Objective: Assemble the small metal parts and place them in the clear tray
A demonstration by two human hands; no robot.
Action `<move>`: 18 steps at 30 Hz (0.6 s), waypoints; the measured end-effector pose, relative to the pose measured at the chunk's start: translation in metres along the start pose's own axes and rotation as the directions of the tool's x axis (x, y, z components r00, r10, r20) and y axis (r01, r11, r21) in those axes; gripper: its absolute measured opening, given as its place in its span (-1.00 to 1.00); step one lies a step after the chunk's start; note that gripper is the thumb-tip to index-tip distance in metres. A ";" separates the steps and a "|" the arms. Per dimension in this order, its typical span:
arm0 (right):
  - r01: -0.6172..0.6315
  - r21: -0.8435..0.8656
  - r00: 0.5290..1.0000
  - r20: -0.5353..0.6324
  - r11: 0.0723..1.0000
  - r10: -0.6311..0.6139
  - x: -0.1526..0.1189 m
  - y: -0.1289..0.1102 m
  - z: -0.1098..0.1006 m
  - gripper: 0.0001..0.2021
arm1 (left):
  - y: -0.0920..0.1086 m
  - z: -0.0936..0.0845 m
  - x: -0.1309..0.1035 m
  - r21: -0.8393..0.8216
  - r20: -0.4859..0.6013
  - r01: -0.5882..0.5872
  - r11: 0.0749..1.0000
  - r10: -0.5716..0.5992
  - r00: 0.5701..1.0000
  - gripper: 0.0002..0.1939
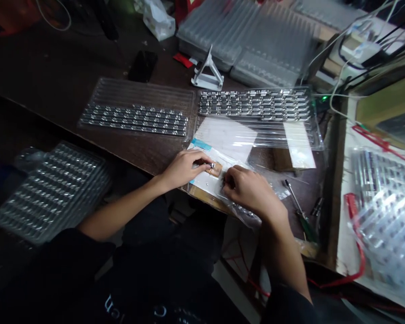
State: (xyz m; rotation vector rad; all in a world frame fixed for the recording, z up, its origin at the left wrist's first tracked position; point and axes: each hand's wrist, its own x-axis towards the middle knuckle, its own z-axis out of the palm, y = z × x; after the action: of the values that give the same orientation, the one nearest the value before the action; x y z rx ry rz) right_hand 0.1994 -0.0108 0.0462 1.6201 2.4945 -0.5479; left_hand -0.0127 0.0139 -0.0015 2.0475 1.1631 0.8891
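My left hand is closed in a pinch on a small shiny metal part, just above a small brown block. The block lies on a white sheet with blue tape at its edge, by the front of the table. To the right, my right hand has its fingers curled together, low over the sheet. Whatever those fingers grip is hidden. Beneath the right hand, a transparent plastic bag with small shiny pieces hangs at the table edge.
Transparent trays with rows of metal parts lie behind my hands, one left and one right. A green-handled screwdriver is at right. Stacked trays stand lower left. A white stand and phone are farther back.
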 end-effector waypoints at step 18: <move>0.147 0.253 0.940 -0.337 0.956 -0.055 0.016 0.004 0.012 -0.76 | -0.008 0.006 -0.004 0.036 -0.074 -0.100 0.994 0.102 0.992 -0.93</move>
State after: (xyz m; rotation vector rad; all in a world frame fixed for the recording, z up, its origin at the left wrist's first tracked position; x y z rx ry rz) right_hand 0.1952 0.0002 0.0294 1.8163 2.8652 -0.7214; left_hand -0.0134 0.0127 -0.0121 2.1313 1.1286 1.0104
